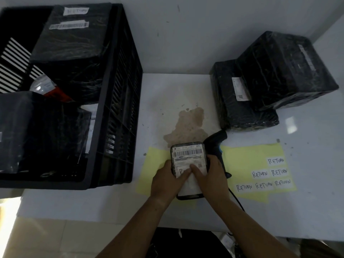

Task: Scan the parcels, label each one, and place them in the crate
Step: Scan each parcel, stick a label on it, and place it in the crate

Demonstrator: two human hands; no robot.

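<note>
White table (186,90) bears a small parcel (188,155) on a yellow sheet (154,164). The left hand (165,181) grips its left edge and the right hand (210,175) its right edge, fingers pressing a label (189,183).

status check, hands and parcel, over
Left hand and right hand both grip the small grey wrapped barcoded parcel, pressing a white paper label onto it. Black slatted plastic crate sits left, nothing between.

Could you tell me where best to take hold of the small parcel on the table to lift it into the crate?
Probably by its two long side edges, coming from above: the small parcel lies flat and narrow, label up, and the left hand and right hand flank those edges.
</note>
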